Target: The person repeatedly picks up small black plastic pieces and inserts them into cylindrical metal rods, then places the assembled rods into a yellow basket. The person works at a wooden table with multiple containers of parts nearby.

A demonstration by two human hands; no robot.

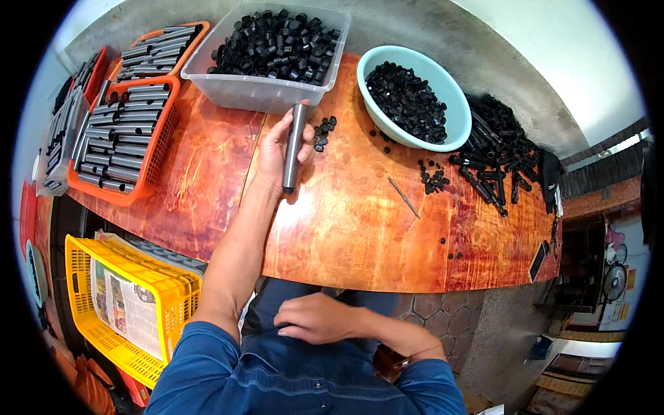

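The left hand (277,149) is closed around a grey metal tube (294,146) held nearly upright over the surface (346,221), just below the clear bin (266,90), while the right hand (318,318) rests empty and loosely open at the lap

The left arm is stretching forward and up from the lower edge, forearm bare, blue sleeve pushed back near the elbow. The left hand (277,149) is sitting at full reach, its grip closing around something slim, fingers curling on the far side and thumb pressing on the near side, wrist nearly straight. The right arm is folding in close to the body, elbow bent sharply. The right hand (315,319) is lying palm down against the lap, fingers relaxed, pointing toward the left, holding nothing.
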